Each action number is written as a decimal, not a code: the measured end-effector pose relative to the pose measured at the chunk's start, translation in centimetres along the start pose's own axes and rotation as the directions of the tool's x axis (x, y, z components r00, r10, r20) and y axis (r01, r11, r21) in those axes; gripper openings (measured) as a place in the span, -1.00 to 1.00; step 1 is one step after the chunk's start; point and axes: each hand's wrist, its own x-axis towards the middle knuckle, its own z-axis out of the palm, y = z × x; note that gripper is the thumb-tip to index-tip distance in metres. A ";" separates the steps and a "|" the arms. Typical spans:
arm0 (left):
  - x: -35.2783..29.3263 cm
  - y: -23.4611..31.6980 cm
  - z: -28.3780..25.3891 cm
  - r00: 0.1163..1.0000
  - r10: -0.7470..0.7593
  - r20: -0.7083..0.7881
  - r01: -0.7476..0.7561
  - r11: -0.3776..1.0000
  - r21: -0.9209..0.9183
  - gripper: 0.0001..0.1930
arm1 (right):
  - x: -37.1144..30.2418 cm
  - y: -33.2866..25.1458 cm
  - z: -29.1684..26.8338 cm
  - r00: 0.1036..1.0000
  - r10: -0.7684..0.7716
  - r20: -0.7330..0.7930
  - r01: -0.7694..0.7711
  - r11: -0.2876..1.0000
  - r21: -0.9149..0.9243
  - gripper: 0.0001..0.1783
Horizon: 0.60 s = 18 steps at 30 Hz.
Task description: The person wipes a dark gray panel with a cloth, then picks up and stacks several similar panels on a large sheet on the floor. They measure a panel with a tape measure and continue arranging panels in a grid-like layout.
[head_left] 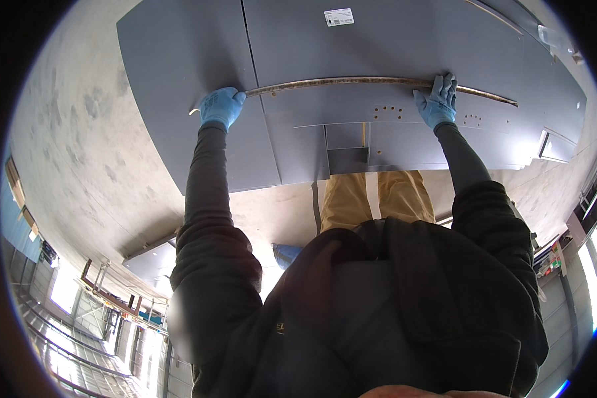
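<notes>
A long, narrow brownish metal strip (pixel 338 81) lies across a large grey panel (pixel 391 46), bowed by the lens. My left hand (pixel 221 106), in a blue glove, is closed around the strip near its left end. A short pale tip pokes out past the fist. Farther right, my right hand (pixel 438 103), gloved alike, rests on the strip with its fingers stretched out over it. The strip's right end runs on beyond that hand and lies on the panel. Small round holes (pixel 388 113) dot the panel just left of my right hand.
A white label (pixel 339 17) is stuck to the panel's far part. Nearer me, the panel has a rectangular cutout (pixel 347 136). A dark seam (pixel 253 60) crosses it at left. Pale concrete floor (pixel 79 132) surrounds the panel. Racks (pixel 123 295) stand at lower left.
</notes>
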 end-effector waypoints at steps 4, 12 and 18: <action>-0.5 -0.1 0.8 0.996 0.031 -0.089 -0.027 0.999 0.037 -0.60 | 0.0 0.1 0.1 0.999 -0.032 -0.038 0.032 0.999 0.017 0.10; -1.1 -0.3 2.3 0.961 0.085 -0.264 -0.077 0.996 0.038 -0.61 | 0.0 0.4 0.3 0.998 -0.046 -0.044 0.046 0.999 -0.003 0.10; -1.7 -0.6 3.2 0.921 0.112 -0.373 -0.110 0.994 0.025 -0.64 | 0.0 0.3 0.3 0.995 -0.068 -0.075 0.067 0.998 -0.008 0.10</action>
